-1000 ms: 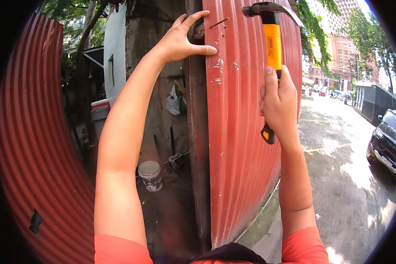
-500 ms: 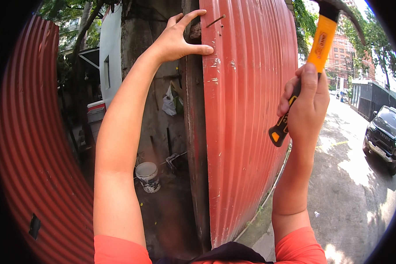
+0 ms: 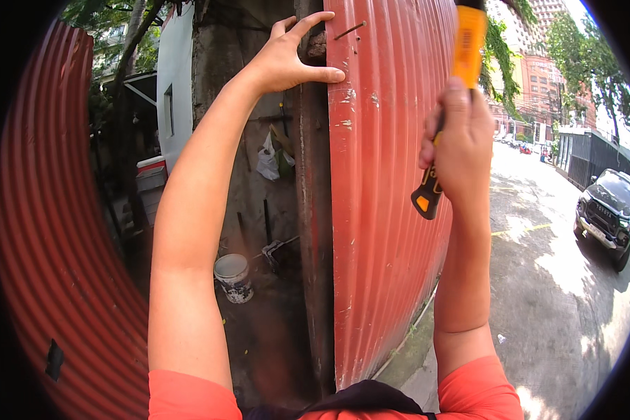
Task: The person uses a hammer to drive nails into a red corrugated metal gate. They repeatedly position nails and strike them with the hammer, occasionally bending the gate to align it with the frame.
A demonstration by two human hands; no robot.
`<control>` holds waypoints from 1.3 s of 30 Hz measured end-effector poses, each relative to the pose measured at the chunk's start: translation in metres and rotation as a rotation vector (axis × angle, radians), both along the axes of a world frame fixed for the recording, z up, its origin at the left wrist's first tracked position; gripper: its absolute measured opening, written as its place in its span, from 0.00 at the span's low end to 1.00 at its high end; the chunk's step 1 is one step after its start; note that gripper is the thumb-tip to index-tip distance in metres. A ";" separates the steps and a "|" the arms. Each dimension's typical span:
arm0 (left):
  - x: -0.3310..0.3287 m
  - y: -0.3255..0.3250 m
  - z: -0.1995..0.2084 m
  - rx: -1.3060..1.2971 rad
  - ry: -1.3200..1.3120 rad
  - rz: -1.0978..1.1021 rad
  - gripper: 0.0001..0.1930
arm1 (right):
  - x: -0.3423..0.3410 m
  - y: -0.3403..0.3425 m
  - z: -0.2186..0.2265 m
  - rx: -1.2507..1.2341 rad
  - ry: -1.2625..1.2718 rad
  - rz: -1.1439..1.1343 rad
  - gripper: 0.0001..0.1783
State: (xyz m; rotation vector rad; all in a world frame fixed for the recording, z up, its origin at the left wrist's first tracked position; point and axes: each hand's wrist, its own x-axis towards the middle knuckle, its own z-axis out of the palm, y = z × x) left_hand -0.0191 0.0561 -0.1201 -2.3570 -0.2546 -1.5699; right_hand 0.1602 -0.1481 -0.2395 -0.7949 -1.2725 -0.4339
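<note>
My left hand [image 3: 280,61] reaches up to the left edge of a red corrugated metal sheet [image 3: 381,210]. Its thumb and forefinger are spread wide, their tips touching the sheet's face by the edge. Close to those fingertips a nail [image 3: 350,30] sticks out of the sheet at a slant, with small dark holes or marks below it. My right hand [image 3: 462,143], raised in front of the sheet, is wrapped round the black-and-yellow handle of a hammer [image 3: 471,45]. The top of the picture cuts off the hammer's head, and the handle is smeared by motion.
Behind the sheet's edge stands a post [image 3: 308,175]. A paint-stained white bucket [image 3: 233,278] and a hanging plastic bag [image 3: 267,159] are in the shaded gap. Another red corrugated sheet [image 3: 56,210] curves along the left. A dark pickup [image 3: 607,213] stands on the road at right.
My right hand and the hammer have moved left and up toward the nail, taking the hammer's head out of the picture. My left hand keeps its place on the sheet's edge.
</note>
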 end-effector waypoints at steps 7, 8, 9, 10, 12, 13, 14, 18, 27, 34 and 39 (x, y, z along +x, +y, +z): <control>-0.007 -0.001 -0.004 0.004 0.026 0.035 0.58 | -0.008 -0.039 -0.005 0.125 0.181 0.178 0.20; -0.006 -0.003 -0.004 -0.004 0.016 0.030 0.58 | -0.008 -0.036 -0.003 0.172 0.165 0.198 0.21; -0.005 -0.004 -0.003 -0.008 0.020 0.022 0.58 | -0.007 -0.030 0.001 0.219 0.149 0.219 0.21; -0.003 -0.004 -0.003 -0.011 0.021 0.008 0.59 | -0.002 -0.010 0.002 0.093 0.061 0.066 0.20; 0.003 -0.001 0.003 0.053 0.004 -0.001 0.61 | 0.011 0.035 -0.002 -0.187 -0.058 -0.149 0.18; 0.003 0.000 0.000 0.033 0.022 0.018 0.60 | 0.009 0.032 -0.004 -0.160 -0.031 -0.078 0.19; -0.002 -0.002 -0.002 0.020 0.018 0.039 0.59 | 0.002 0.017 -0.006 -0.142 0.019 0.003 0.19; -0.008 -0.006 -0.001 -0.022 0.013 0.016 0.58 | -0.011 -0.038 -0.001 0.186 0.142 0.167 0.21; -0.009 0.001 -0.004 -0.024 0.022 0.033 0.58 | -0.017 -0.015 -0.008 0.079 0.126 0.161 0.21; -0.008 -0.004 0.000 -0.018 0.018 -0.016 0.58 | -0.008 0.006 -0.006 -0.074 0.016 -0.041 0.20; -0.007 -0.004 -0.002 -0.025 0.025 0.016 0.59 | -0.013 -0.025 -0.014 -0.015 0.097 0.075 0.19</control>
